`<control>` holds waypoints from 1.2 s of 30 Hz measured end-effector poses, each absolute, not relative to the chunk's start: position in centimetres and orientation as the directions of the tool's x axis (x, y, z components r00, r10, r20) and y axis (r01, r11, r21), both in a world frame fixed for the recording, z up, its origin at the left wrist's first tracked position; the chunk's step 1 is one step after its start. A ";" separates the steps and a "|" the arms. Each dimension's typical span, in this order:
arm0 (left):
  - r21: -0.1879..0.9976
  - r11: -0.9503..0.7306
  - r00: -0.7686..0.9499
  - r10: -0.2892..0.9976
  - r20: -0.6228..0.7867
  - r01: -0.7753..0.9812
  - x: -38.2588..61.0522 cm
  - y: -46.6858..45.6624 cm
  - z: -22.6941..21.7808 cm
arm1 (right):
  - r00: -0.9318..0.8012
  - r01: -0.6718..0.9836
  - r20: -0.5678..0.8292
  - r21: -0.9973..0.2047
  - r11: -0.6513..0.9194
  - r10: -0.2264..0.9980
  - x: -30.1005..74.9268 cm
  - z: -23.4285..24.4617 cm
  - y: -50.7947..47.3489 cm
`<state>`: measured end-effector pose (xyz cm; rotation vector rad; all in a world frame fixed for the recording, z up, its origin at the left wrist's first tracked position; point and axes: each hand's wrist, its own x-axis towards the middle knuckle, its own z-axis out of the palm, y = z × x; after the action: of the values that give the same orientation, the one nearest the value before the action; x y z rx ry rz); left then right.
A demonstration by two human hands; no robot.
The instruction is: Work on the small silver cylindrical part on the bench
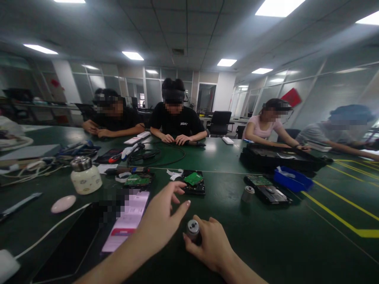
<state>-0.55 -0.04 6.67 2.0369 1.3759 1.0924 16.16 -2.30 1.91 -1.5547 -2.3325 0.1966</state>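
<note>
My right hand [211, 244] is wrapped round a small silver metal cylinder [193, 227] that stands upright on the green table. Its round top shows a dark hole in the middle; the lower part is hidden by my fingers. My left hand [166, 213] hovers just up and left of it, fingers apart, holding nothing. Beyond my left fingertips lies a black device with a green circuit board [193, 178] on it and a white ribbon beside it. A second silver cylinder [248, 193] stands farther right, next to an opened black device [271, 191] with its board exposed.
On the left are a phone with a lit screen [127, 225], a dark tablet [71, 240], a cream jar [85, 177] and a white cable. A blue tray [291, 179] and a black case [284, 159] stand right. Several people sit across the table.
</note>
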 end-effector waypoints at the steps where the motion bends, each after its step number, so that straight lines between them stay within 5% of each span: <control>1: 0.684 -0.407 0.203 0.910 0.362 0.605 -0.2 0.1 5.6 | -0.348 0.872 0.196 -0.291 0.394 0.917 16.1 1.9 -2.3; 6: 0.576 -0.374 0.198 0.917 0.346 0.727 1.0 0.9 0.2 | -0.342 0.878 0.200 -0.281 0.388 0.918 16.1 1.9 -2.3; 11: 0.580 -0.402 0.225 0.908 0.354 0.709 0.4 1.2 0.0 | -0.345 0.878 0.205 -0.275 0.392 0.916 16.2 2.0 -2.3; 18: 0.734 -0.347 0.145 0.934 0.326 0.584 0.5 0.6 1.0 | -0.328 0.897 0.186 -0.247 0.367 0.926 16.1 1.9 -2.4; 21: 0.904 -0.283 0.161 0.957 0.242 0.320 0.8 -0.3 0.9 | -0.321 0.901 0.182 -0.245 0.359 0.929 16.1 1.7 -2.4; 24: 0.937 -0.273 0.224 0.949 0.224 0.218 1.2 -1.3 0.9 | -0.331 0.890 0.188 -0.263 0.372 0.925 16.1 1.5 -2.5; 36: 0.810 -0.531 0.245 0.844 0.477 0.249 1.5 -2.0 0.7 | -0.368 0.828 0.244 -0.353 0.436 0.897 16.2 1.1 -2.4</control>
<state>1.53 -1.95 0.67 1.9253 0.9945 1.2867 16.22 -2.36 1.14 -1.4637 -2.2967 0.2382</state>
